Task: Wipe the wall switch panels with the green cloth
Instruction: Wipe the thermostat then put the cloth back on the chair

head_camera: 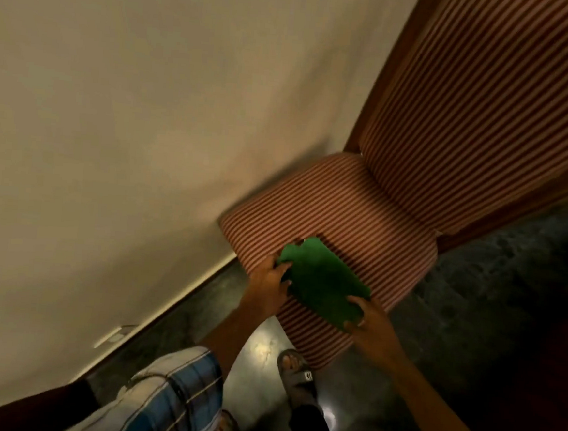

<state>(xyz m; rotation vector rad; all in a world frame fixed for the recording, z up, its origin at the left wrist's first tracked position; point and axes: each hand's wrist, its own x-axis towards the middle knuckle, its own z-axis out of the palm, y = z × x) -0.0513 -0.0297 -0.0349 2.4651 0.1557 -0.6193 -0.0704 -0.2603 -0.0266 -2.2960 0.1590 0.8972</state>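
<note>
Here both arms reach down: the left hand [268, 278] pinches one end of the soft green cloth [321, 281], the right hand [368, 319] the other, over the striped padded chair [360, 218] seat.

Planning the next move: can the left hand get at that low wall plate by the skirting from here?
Probably yes. The left hand is on the green cloth over the chair seat; the wall plate sits low, left, with nothing between, though they'd need to bend.
</note>
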